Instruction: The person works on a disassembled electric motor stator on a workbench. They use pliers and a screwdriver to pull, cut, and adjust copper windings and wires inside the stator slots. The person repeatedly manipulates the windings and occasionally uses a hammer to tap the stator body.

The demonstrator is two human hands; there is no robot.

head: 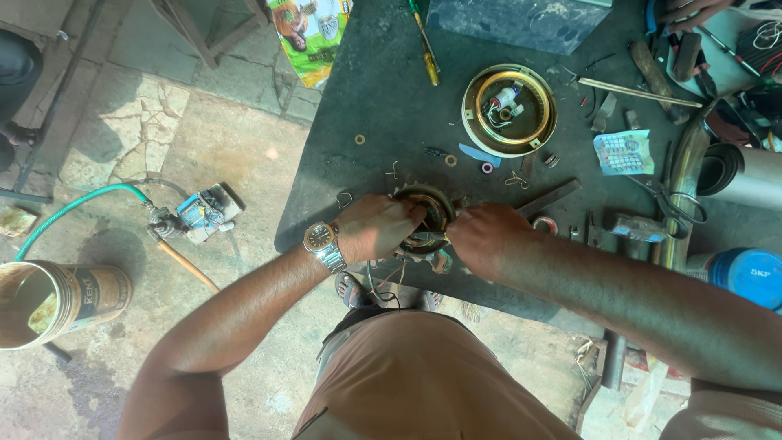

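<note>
The left hand [376, 228], a metal wristwatch [324, 244] on its wrist, is curled closed over the left rim of a round motor winding [429, 213] lying at the near edge of the dark workbench [366, 98]. The right hand [482, 238] is closed on the winding's right side, fingers tucked under; what they pinch cannot be seen. Judged from this grip, the step is best done by bracing the winding flat with the left fingers while the right works close to the coil, keeping the loose wires [383, 285] below clear.

Well left of the fingers, a cylindrical printed tin [61, 301] lies on the floor. Beyond them, a green-and-yellow printed pouch [309, 33] overhangs the bench's far left edge. Right of the fingers lies a small pale-blue sachet [623, 152], and at the far right a blue round lid [749, 275].
</note>
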